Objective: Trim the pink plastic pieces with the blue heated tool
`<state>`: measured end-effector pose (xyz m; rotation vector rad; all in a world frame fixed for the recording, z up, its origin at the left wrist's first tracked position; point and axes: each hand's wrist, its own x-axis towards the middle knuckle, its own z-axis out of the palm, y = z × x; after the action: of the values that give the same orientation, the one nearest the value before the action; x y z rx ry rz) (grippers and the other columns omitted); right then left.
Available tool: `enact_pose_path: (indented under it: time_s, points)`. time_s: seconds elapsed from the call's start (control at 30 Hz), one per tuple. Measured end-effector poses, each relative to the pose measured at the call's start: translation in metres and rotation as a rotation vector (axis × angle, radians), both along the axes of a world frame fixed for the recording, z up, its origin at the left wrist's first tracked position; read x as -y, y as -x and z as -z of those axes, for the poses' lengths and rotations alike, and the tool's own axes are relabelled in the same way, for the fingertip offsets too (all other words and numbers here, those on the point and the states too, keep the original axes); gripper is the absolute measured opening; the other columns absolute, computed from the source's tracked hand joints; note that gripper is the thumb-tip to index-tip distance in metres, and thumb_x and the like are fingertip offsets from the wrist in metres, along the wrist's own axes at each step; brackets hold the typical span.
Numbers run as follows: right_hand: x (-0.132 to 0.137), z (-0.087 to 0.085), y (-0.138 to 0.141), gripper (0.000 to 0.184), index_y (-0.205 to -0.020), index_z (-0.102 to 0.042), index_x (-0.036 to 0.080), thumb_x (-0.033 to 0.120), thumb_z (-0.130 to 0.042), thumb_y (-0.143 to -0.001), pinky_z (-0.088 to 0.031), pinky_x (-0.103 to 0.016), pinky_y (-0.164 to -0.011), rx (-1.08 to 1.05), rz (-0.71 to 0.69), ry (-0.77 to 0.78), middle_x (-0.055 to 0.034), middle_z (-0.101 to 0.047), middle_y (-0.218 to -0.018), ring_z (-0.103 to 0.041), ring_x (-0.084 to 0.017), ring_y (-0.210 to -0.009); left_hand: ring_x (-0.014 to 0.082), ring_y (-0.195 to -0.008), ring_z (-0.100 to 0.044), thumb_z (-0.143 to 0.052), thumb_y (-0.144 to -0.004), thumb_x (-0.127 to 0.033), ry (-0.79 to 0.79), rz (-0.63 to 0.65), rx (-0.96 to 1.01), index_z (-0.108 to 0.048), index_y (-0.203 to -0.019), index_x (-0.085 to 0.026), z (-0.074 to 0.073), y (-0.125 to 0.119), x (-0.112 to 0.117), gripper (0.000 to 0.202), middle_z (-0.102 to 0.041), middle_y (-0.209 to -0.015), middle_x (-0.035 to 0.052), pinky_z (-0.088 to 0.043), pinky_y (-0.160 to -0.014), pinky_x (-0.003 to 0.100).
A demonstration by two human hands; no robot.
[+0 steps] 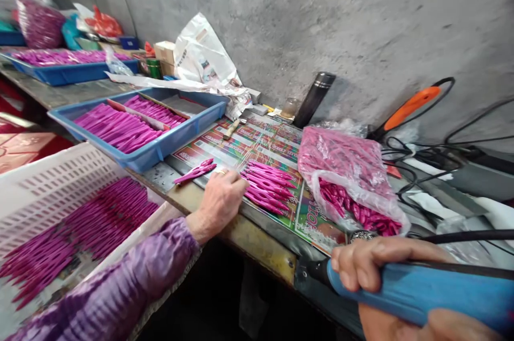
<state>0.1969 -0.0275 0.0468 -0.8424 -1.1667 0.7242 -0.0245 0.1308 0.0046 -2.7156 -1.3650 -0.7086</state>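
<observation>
My left hand [223,202] is on the bench edge, fingers curled and closed at the near-left end of a row of slim magenta tapered pieces [268,187]. Its fingertips are hidden, so whatever they pinch does not show. Left of that hand lies a small bunch of similar pieces [195,171]. In the lower right, my right hand [377,263] wraps around a blue power tool with a black nose [417,290], which looks like an electric screwdriver. The nose points left at the bench edge. A clear plastic bag [341,156] spills shorter magenta parts behind it.
A blue tray [156,156] holds stacked magenta pieces, and a white slotted crate [64,191] below left holds more. Against the wall stand a black cylinder [315,99] and an orange-handled tool [413,107] among tangled black cables [417,161]. Another blue tray [64,77] sits far left.
</observation>
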Motion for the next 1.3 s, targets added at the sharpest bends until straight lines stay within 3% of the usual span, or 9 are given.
enact_pose_path:
  time_s: [0.17,0.37,0.5,0.7,0.83,0.97,1.1,1.3]
  points:
    - [0.0,-0.005,0.005,0.057,-0.097,-0.064,0.026,0.081,-0.061,-0.08,-0.051,-0.033,-0.057,0.032,0.061,-0.013,0.004,-0.056,-0.065,-0.054,-0.014,-0.054,0.0222,-0.091,-0.061,-0.063,-0.097,-0.016,-0.028,0.135,-0.053,-0.073,-0.094,-0.018,-0.007,-0.041,0.003,0.011,-0.069,-0.099,0.0078,-0.045,-0.078,0.034]
    - [0.001,-0.009,0.006,0.051,-0.093,-0.062,0.025,0.076,-0.062,-0.084,-0.05,-0.032,-0.057,0.046,0.137,-0.025,0.0045,-0.056,-0.064,-0.054,-0.014,-0.053,0.0248,-0.096,-0.059,-0.057,-0.101,-0.02,-0.111,0.196,-0.097,-0.074,-0.1,-0.02,-0.009,-0.065,-0.012,0.017,-0.066,-0.101,0.0095,-0.044,-0.082,0.038]
    - [0.001,-0.013,0.007,0.051,-0.092,-0.063,0.026,0.076,-0.063,-0.083,-0.051,-0.034,-0.058,0.043,0.146,-0.011,0.0044,-0.057,-0.064,-0.056,-0.014,-0.053,0.0261,-0.098,-0.058,-0.055,-0.1,-0.017,-0.154,0.237,-0.11,-0.074,-0.101,-0.021,-0.001,-0.069,-0.02,0.019,-0.066,-0.1,0.01,-0.044,-0.084,0.041]
    - [0.006,-0.019,0.009,0.052,-0.084,-0.06,0.024,0.075,-0.066,-0.081,-0.05,-0.034,-0.059,0.035,0.286,0.024,0.0047,-0.055,-0.062,-0.054,-0.014,-0.052,0.0279,-0.1,-0.061,-0.053,-0.101,-0.015,-0.199,0.243,-0.105,-0.071,-0.099,-0.016,-0.001,-0.066,-0.021,0.019,-0.07,-0.11,0.0117,-0.045,-0.085,0.043]
    - [0.004,-0.012,0.007,0.049,-0.089,-0.059,0.023,0.071,-0.068,-0.084,-0.052,-0.036,-0.069,0.046,0.378,-0.005,0.0053,-0.056,-0.066,-0.055,-0.014,-0.057,0.0256,-0.101,-0.066,-0.054,-0.101,-0.015,-0.242,0.271,0.104,-0.068,-0.102,-0.015,-0.001,-0.06,-0.024,0.014,-0.074,-0.104,0.0099,-0.045,-0.093,0.042]
    - [-0.004,-0.004,0.004,0.053,-0.086,-0.06,0.021,0.072,-0.069,-0.08,-0.051,-0.037,-0.065,-0.011,0.412,-0.056,0.0042,-0.056,-0.065,-0.055,-0.016,-0.056,0.0193,-0.082,-0.07,-0.05,-0.103,-0.014,-0.254,0.324,0.331,-0.065,-0.103,-0.016,-0.003,-0.051,-0.018,0.016,-0.075,-0.09,0.0052,-0.048,-0.088,0.036]
    - [-0.009,-0.003,0.004,0.056,-0.083,-0.059,0.02,0.076,-0.067,-0.08,-0.05,-0.036,-0.065,-0.047,0.448,-0.035,0.0041,-0.055,-0.063,-0.054,-0.016,-0.056,0.0158,-0.078,-0.07,-0.056,-0.102,-0.02,-0.118,0.38,0.548,-0.066,-0.104,-0.016,-0.011,-0.043,-0.001,0.01,-0.075,-0.09,0.0045,-0.051,-0.074,0.027]
    - [-0.009,-0.005,0.006,0.058,-0.083,-0.059,0.021,0.078,-0.065,-0.079,-0.05,-0.037,-0.068,-0.049,0.442,0.01,0.0039,-0.055,-0.064,-0.054,-0.015,-0.057,0.012,-0.067,-0.067,-0.066,-0.092,-0.023,0.366,0.318,0.751,-0.073,-0.098,-0.015,-0.014,-0.036,0.024,0.012,-0.076,-0.081,0.0008,-0.051,-0.062,0.02]
